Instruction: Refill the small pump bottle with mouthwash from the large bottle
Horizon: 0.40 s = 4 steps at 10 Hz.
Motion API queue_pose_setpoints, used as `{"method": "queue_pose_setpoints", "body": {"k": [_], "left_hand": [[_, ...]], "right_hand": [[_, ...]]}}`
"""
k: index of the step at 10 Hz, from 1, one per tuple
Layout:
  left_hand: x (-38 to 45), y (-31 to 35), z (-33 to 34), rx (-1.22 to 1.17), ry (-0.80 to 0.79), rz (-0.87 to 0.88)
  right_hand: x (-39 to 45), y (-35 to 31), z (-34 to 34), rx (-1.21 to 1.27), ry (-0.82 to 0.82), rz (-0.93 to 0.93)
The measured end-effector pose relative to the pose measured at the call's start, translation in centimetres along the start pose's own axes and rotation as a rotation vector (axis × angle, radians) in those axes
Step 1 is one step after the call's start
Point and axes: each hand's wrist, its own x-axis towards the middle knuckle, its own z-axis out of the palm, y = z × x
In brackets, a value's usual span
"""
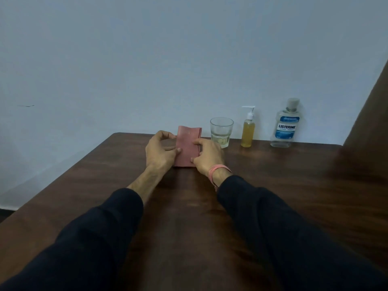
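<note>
The dark brown wooden table (273, 185) shows a smooth, faintly glossy grain. The folded pink cloth (188, 148) looks matt; the clear drinking glass (221, 131) shines.

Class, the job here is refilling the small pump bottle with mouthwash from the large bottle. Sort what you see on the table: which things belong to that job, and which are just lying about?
Belong to the job:
small pump bottle, capped, yellowish liquid inside
large mouthwash bottle, cap on

Just lying about:
drinking glass
pink folded cloth, held by left hand and right hand
</note>
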Motion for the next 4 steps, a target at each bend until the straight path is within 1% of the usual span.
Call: {"method": "queue_pose_setpoints", "body": {"k": [1,2,4], "left_hand": [[2.6,-0.8,1.2,0.001,0.047,-0.002],[5.1,-2.0,2.6,0.008,0.064,-0.018],[6.6,-2.8,4.3,0.067,0.047,0.007]], "right_hand": [[2.8,0.3,1.1,-0.144,-0.007,-0.062],[5.1,0.7,2.4,-0.404,-0.06,-0.15],[6.5,1.5,3.7,-0.55,-0.152,-0.13]]}}
